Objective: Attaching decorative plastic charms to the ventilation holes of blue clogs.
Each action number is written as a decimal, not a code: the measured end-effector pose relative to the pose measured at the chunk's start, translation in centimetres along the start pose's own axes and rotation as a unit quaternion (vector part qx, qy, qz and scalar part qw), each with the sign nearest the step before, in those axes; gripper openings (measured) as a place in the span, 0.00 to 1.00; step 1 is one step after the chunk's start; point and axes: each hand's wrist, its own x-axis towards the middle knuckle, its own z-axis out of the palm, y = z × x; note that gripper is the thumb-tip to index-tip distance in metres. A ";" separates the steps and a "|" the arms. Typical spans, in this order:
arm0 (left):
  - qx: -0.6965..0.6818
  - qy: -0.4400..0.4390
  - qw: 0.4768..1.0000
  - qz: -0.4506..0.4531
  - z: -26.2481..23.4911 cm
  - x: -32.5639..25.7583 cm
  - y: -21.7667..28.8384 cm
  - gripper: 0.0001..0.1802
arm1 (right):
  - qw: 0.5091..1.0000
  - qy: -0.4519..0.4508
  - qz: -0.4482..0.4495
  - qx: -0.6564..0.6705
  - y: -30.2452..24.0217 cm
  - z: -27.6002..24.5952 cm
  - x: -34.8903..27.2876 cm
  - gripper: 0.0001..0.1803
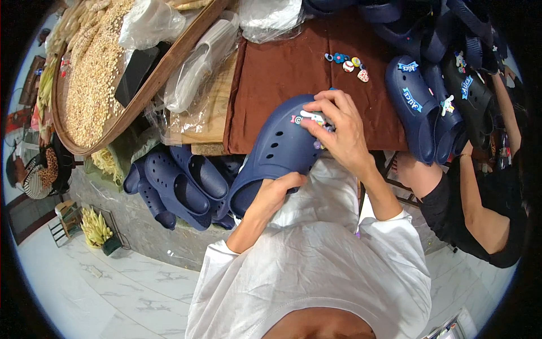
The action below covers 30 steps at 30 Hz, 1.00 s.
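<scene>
Clog (270,148) in navy: left hand (273,195) clasps its near end — seemingly to steady it — while right hand (342,127) pinches at a white shoe charm (315,117).

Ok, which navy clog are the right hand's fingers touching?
The central navy clog, gripped near its opening by the left hand; the other clogs touch neither hand.
</scene>
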 end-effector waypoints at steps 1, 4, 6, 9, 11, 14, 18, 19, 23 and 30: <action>0.019 -0.004 1.000 -0.009 -0.1 0.0 0.1 0.25 | 1.000 0.009 -0.015 0.012 -0.1 -0.1 0.0 0.13; 0.030 -0.013 0.999 -0.018 -0.4 0.1 0.1 0.24 | 1.000 -0.006 0.006 -0.008 -0.3 0.4 -0.1 0.16; 0.023 -0.019 0.999 -0.021 -0.4 0.2 0.4 0.24 | 1.000 -0.008 0.020 -0.012 -0.2 0.7 0.1 0.16; 0.000 -0.004 1.000 -0.016 -0.3 0.4 1.0 0.23 | 0.999 -0.013 0.047 -0.018 -0.1 1.4 0.3 0.14; -0.036 -0.022 0.999 0.010 -0.4 0.6 1.2 0.20 | 0.999 -0.002 0.042 -0.032 0.0 2.2 0.4 0.14; -0.081 -0.005 0.997 0.006 0.0 0.6 1.9 0.22 | 0.999 0.000 0.031 -0.043 0.4 2.5 0.8 0.14; -0.075 0.017 0.997 -0.002 -0.3 0.4 1.9 0.24 | 0.994 0.037 0.017 0.101 3.1 1.0 3.1 0.07; -0.071 0.003 0.997 -0.004 -0.3 0.6 2.0 0.25 | 0.996 0.053 0.019 0.071 4.0 0.4 3.9 0.07; -0.063 -0.036 0.997 0.004 -0.2 0.8 2.2 0.28 | 0.996 0.058 0.016 -0.065 9.6 0.1 7.1 0.08; -0.048 -0.057 0.996 0.043 0.0 1.1 1.9 0.31 | 0.983 0.014 -0.007 -0.186 13.1 1.4 9.0 0.12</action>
